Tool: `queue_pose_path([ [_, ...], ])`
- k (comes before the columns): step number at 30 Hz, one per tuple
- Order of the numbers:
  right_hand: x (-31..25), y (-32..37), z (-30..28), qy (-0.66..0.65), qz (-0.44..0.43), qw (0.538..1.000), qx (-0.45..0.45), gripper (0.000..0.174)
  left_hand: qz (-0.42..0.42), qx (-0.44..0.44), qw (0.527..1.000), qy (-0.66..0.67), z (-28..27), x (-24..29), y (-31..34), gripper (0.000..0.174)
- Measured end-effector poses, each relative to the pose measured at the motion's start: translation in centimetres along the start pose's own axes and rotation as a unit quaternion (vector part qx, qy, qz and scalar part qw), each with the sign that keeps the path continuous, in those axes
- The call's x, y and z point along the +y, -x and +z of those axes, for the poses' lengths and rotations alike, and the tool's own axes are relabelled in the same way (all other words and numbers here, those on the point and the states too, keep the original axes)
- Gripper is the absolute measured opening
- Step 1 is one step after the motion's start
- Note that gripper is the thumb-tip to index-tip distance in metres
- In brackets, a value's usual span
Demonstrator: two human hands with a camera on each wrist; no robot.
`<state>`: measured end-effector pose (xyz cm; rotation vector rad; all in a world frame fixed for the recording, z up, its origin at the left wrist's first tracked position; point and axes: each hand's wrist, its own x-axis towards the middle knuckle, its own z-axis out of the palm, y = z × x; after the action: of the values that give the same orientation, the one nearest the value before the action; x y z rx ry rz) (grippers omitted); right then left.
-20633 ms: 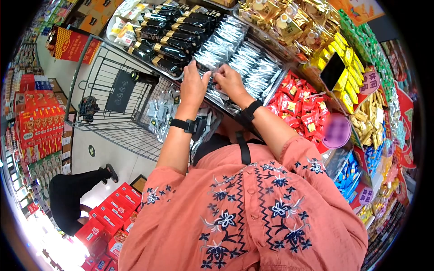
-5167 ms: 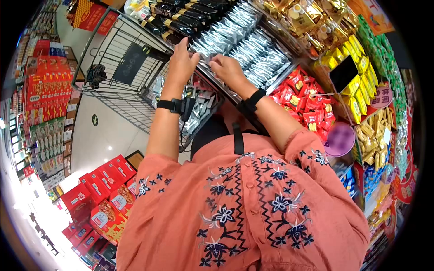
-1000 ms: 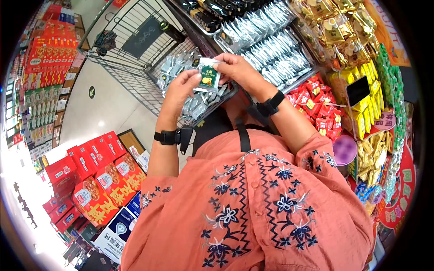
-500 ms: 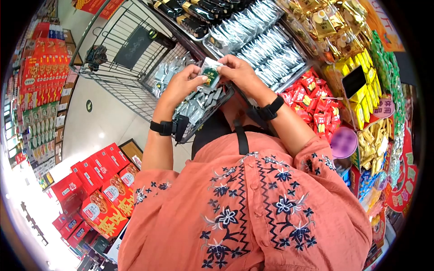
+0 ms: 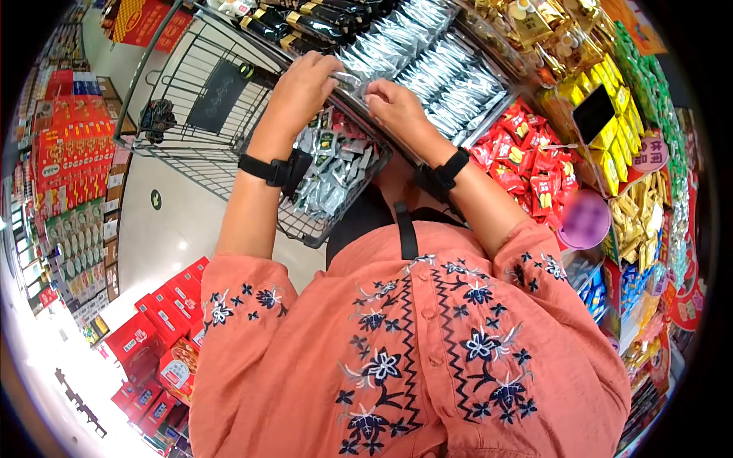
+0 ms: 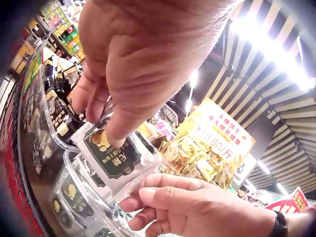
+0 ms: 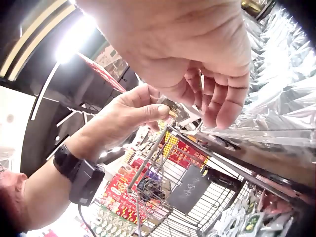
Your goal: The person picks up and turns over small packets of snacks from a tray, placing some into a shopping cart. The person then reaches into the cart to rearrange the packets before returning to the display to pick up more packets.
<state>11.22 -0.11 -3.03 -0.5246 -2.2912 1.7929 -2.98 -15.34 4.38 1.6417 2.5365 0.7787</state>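
My left hand (image 5: 299,93) pinches a silver packet (image 6: 116,160) with a dark green label, its thumb across the front. The fingertips of my right hand (image 6: 182,205) grip the packet's lower edge. In the head view the packet is nearly edge-on, between my left hand and right hand (image 5: 398,113), at the near rim of a display tray of silver packets (image 5: 450,76). The right wrist view shows my right hand (image 7: 197,64) with bent fingers, beside the left hand (image 7: 123,116); its thumb is hidden.
A wire cart (image 5: 198,164) holding silver packets (image 5: 332,172) stands at left. Black packets (image 5: 321,23) lie beyond the hands. Red packets (image 5: 527,164), a phone-like black panel (image 5: 593,113) and a purple round object (image 5: 585,220) are on the right. Red boxes (image 5: 134,340) stand lower left.
Both hands and the packet have moved up, from above the cart's packets to the tray's near rim. The packet has turned from showing its green label to nearly edge-on in the head view.
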Motion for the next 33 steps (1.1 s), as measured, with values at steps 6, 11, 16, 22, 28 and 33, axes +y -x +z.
queue_pose_path([
  [6, 1.0, -0.6, 0.7, 0.047, -0.002, 0.999, 0.004, 0.022, 0.008, -0.019, 1.0, -0.015, 1.2, -0.7, -0.3, 0.026],
  [11, 2.0, -0.9, 1.2, 0.04, 0.011, 0.999, 0.0, 0.025, 0.02, -0.023, 1.0, 0.002, 1.9, -1.3, -0.1, 0.025],
  [16, 1.4, -1.0, 1.2, 0.045, 0.028, 0.998, -0.015, 0.033, 0.016, -0.023, 0.999, -0.033, 2.0, -0.8, -0.4, 0.026],
  [22, 1.2, -0.6, 1.1, 0.044, 0.008, 0.998, 0.038, 0.029, 0.015, -0.008, 0.997, -0.07, 2.6, -0.2, -0.4, 0.026],
  [28, 1.7, -0.8, 1.1, 0.025, -0.03, 0.997, 0.061, 0.02, 0.028, 0.009, 0.996, -0.085, 2.6, -0.1, -0.4, 0.024],
  [33, 0.4, -0.9, 0.6, 0.11, -0.03, 0.992, 0.052, 0.017, 0.019, 0.013, 0.996, -0.087, 2.9, -0.3, -0.5, 0.024],
])
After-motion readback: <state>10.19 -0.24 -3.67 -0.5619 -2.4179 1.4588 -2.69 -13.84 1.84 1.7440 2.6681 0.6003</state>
